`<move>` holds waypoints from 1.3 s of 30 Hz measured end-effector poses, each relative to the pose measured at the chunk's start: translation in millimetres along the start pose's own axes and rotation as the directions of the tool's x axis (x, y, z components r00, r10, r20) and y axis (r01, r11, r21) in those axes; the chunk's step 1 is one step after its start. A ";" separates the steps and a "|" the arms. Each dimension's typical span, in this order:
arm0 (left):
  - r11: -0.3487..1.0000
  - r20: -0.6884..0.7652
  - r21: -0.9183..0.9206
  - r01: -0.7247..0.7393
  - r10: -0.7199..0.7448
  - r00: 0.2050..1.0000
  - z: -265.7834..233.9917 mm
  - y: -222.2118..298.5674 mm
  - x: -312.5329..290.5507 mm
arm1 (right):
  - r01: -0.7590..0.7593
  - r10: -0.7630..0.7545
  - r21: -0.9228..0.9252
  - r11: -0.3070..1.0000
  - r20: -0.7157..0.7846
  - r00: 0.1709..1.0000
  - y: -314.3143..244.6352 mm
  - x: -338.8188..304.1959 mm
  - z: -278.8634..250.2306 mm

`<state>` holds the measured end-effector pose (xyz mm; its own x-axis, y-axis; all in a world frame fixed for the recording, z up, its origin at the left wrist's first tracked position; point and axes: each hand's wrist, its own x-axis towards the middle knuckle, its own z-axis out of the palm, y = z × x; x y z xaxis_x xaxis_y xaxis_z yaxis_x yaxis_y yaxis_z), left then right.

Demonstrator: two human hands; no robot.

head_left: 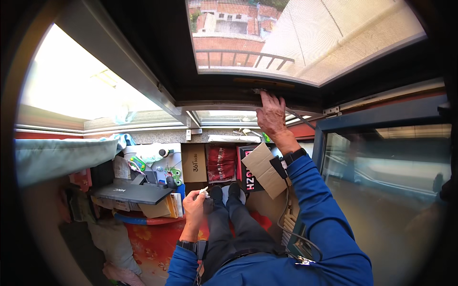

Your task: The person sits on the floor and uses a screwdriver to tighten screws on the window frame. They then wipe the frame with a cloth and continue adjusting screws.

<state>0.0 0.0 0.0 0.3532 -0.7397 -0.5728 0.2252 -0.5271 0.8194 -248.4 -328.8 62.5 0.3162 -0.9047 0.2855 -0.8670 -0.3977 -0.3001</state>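
Where daylight comes through: a large black window frame [214,86] holds a pale mesh screen [305,38] in the upper part of the view; a dark metal railing [243,58] is seen behind the mesh.
Opened sash: a grey-blue framed glass sash [386,162] stands at the right side.
Desk side: at lower left, a flat black monitor [131,190] is in front of a white surface [176,155] with small objects.
Boxes: a brown cardboard box [194,163] stands just beside a dark red patterned bag [222,164].
Right hand: the right hand [272,114] reaches up, its fingers bent and close together, touching the lower rail of the frame.
Left hand: the left hand [193,205] is narrow, in a pinch, well below the frame.
White piece: a small white crumpled piece [205,192] is between the left fingertips.
Pale scrap: a tiny whitish scrap [257,90] is at the right fingertips; whether they grip it, I cannot tell.
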 end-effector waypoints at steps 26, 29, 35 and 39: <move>0.998 -0.004 0.010 0.060 -0.060 0.998 9.7 13.2 4.3 | 0.082 -0.037 -0.306 0.949 0.148 0.988 -10.1 19.6 -8.2; 0.998 -0.001 -0.012 0.054 -0.054 0.999 11.0 25.2 1.2 | 0.092 -0.061 -0.196 0.976 0.161 0.985 -1.8 18.9 -19.4; 0.994 -0.013 0.105 0.008 -0.007 1.000 1.9 23.4 -3.7 | -0.170 0.170 0.245 0.955 0.021 0.985 19.7 25.0 -23.5; 0.999 -0.026 0.023 0.030 -0.030 0.999 1.6 13.5 -6.8 | -0.171 0.170 -0.005 0.985 -0.073 0.983 18.2 38.0 -7.0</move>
<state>-0.8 -2.8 14.9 0.3695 -0.7126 -0.5964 0.2148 -0.5589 0.8009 -254.9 -369.3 74.3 0.1352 -0.9456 0.2959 -0.9103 -0.2365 -0.3398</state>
